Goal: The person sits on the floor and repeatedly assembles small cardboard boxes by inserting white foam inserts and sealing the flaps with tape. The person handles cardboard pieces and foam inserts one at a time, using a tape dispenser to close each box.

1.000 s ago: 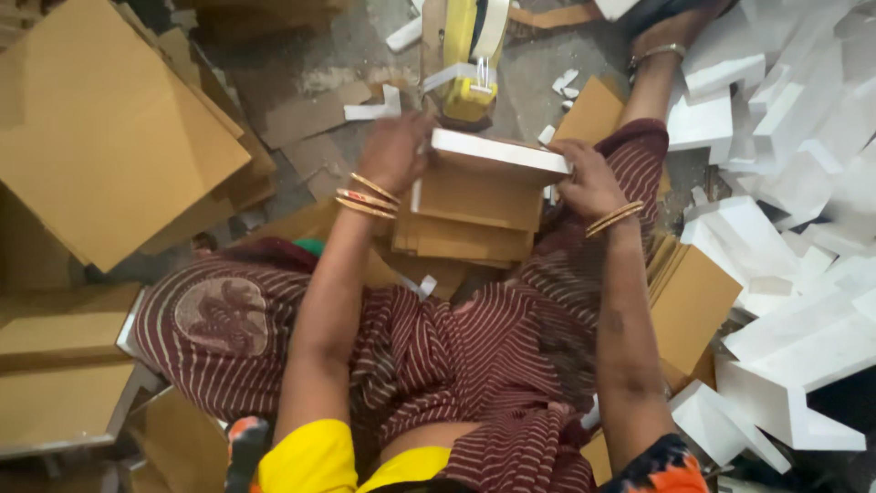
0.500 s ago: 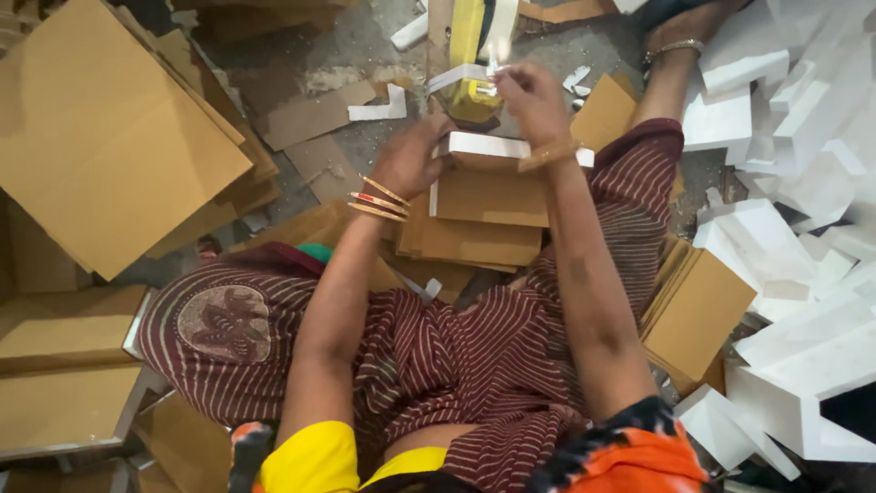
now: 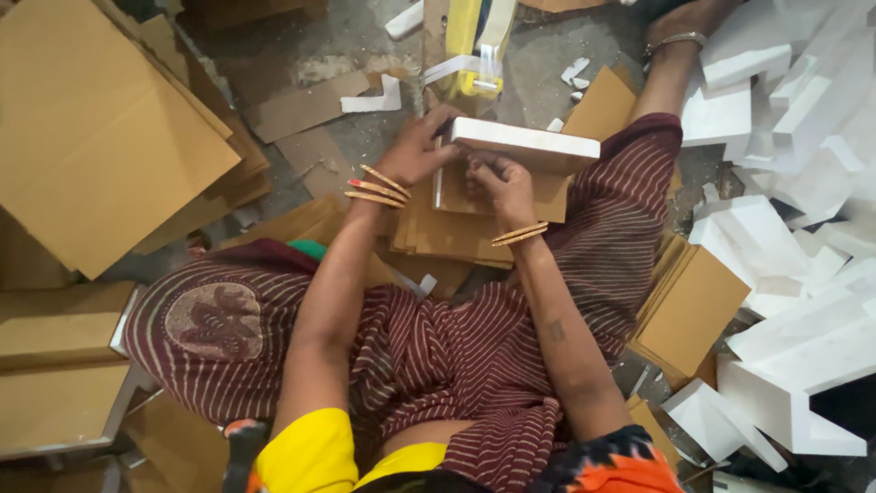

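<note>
I sit on the floor with a stack of brown cardboard pieces (image 3: pixel 452 233) on my lap. A white foam slab (image 3: pixel 529 146) lies across the top cardboard piece. My left hand (image 3: pixel 415 151) grips the left end of the slab and the cardboard under it. My right hand (image 3: pixel 502 183) presses on the cardboard just below the slab, fingers curled at its near edge, possibly on a tape strip. A yellow tape dispenser (image 3: pixel 474 50) with a loose strip of clear tape stands just beyond the slab.
Large cardboard sheets (image 3: pixel 91 137) pile up at the left. White foam blocks (image 3: pixel 794 183) heap at the right. A small cardboard stack (image 3: pixel 698 306) lies by my right knee. Scraps litter the grey floor (image 3: pixel 338 55) ahead.
My right hand came back from the tape dispenser down to the near edge of the foam slab. My left hand stayed at the slab's left end.
</note>
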